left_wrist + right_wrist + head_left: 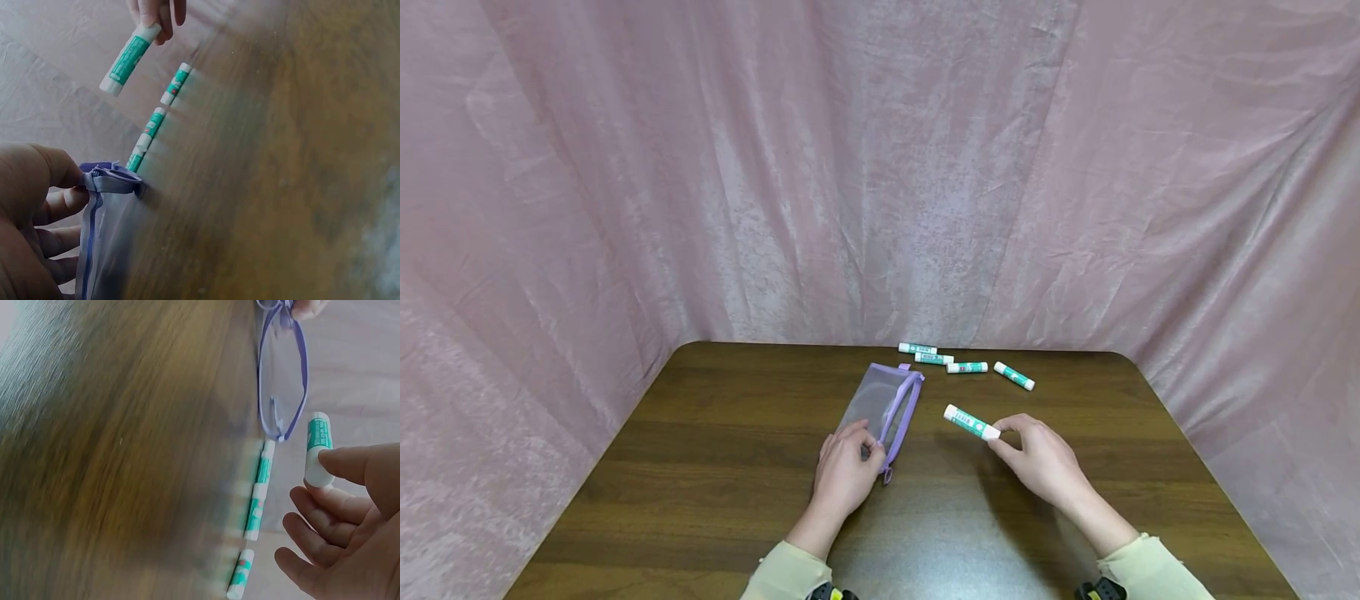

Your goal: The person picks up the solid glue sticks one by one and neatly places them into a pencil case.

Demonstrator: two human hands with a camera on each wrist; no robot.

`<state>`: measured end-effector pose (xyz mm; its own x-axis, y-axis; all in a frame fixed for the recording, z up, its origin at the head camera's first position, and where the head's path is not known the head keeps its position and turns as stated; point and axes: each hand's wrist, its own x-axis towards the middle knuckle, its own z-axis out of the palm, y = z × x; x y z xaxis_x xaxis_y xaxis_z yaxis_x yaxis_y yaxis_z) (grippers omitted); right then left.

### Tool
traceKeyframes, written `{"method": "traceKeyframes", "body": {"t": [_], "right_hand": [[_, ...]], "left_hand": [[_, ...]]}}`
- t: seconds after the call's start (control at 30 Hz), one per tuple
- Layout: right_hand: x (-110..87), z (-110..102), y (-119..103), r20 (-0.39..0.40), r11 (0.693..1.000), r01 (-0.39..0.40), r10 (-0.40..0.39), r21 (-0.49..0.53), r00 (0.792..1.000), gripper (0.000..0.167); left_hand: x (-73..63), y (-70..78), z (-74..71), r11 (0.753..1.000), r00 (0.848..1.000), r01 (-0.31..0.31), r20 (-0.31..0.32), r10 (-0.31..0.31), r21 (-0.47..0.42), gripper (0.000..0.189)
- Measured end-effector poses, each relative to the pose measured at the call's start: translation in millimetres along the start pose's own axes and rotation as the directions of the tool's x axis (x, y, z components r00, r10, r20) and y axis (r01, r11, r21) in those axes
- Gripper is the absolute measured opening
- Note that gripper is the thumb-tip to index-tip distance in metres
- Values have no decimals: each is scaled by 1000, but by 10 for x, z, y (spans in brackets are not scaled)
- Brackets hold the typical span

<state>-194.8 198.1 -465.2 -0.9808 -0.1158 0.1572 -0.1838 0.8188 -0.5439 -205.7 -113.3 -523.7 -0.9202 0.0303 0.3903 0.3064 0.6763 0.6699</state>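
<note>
My right hand (1041, 458) pinches a green-and-white glue stick (972, 422) by its near end, between thumb and fingers. The stick is tilted and held above the table, to the right of a purple-edged mesh zipper pouch (871, 393). My left hand (846, 477) pinches the near end of the pouch's zipper edge, close by the zipper pull (887, 476). In the right wrist view the pouch's mouth gapes, its two purple edges (304, 369) spread apart. The left palm hides part of the pouch's near end in the head view.
Several more glue sticks (967, 367) lie toward the back of the brown wooden table (715, 450), beyond the pouch and the right hand. One glue stick (1014, 376) lies apart at their right. A pink curtain (865, 167) hangs behind the table and along its sides.
</note>
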Motion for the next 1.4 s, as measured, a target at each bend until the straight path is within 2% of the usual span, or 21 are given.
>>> {"method": "traceKeyframes", "body": {"t": [0.13,0.53,0.73,0.8,0.97,1.03,1.17,1.2,1.4], "right_hand": [[-7,54,-88,10,1000,18,-18,0,1000,17],[42,224,-328,-15,994,101,-102,-43,995,9],[57,314,-406,-2,991,122,-122,-47,993,8],[62,335,-423,-3,990,130,-130,-48,991,8],[84,364,-475,-25,984,163,-165,-70,986,8],[92,378,-498,-26,981,176,-178,-79,984,9],[104,411,-541,-16,977,191,-193,-91,981,9],[112,419,-553,-16,977,194,-196,-94,980,10],[157,467,-629,-25,970,216,-220,-116,975,12]], "left_hand": [[1,35,-24,1000,999,23,28,-23,16,19],[0,23,-18,1000,999,20,24,-20,18,19],[-3,-14,8,1000,1000,10,12,-10,12,20],[-5,-39,20,1000,1000,-6,-1,6,-1,19],[18,-261,198,999,998,-29,-50,29,15,18],[17,-271,207,999,998,-33,-60,33,8,18],[-3,-154,110,999,997,-50,-56,50,-9,16],[-11,-97,62,999,998,-47,-47,46,-21,16],[-1,-1,-8,1000,1000,-1,-4,1,-6,17]]}}
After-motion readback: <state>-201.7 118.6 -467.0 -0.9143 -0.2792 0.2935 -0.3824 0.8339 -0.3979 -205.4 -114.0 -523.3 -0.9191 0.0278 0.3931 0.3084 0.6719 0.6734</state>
